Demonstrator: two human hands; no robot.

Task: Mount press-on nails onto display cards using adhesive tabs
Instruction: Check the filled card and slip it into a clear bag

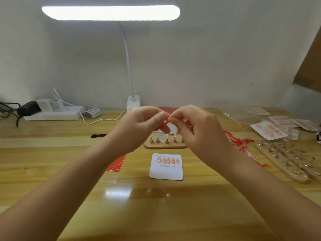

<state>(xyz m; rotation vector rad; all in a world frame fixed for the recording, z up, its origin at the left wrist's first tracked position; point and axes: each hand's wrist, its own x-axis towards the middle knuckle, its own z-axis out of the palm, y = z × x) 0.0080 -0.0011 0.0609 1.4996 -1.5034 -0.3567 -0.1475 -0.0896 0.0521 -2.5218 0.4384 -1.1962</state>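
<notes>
Left hand (139, 122) and right hand (194, 126) raised together above the worktop (52, 153), fingertips meeting, both pinching a small red adhesive tab (160, 126) between thumb and forefinger, remaining fingers curled in. Directly below the hands, a wooden stand (165, 145) with press-on nails perched on small metal posts, partly hidden by the fingers. Just nearer than that, flat on the worktop, a white display card (166, 171) marked "Handmade Nail", five pink nails (167, 160) already mounted in a row along its top edge. Under the left wrist, a sheet of red tabs (116, 164) on clear backing. Beside and below the right wrist, a tangle of red backing strips (239, 142); further right, more wooden stands (291, 164) with bare posts and finished cards (269, 131) in clear sleeves. Beyond the hands, a lit desk lamp (111, 13) on a bent neck; far left, a power strip (53, 113) with plugs.
</notes>
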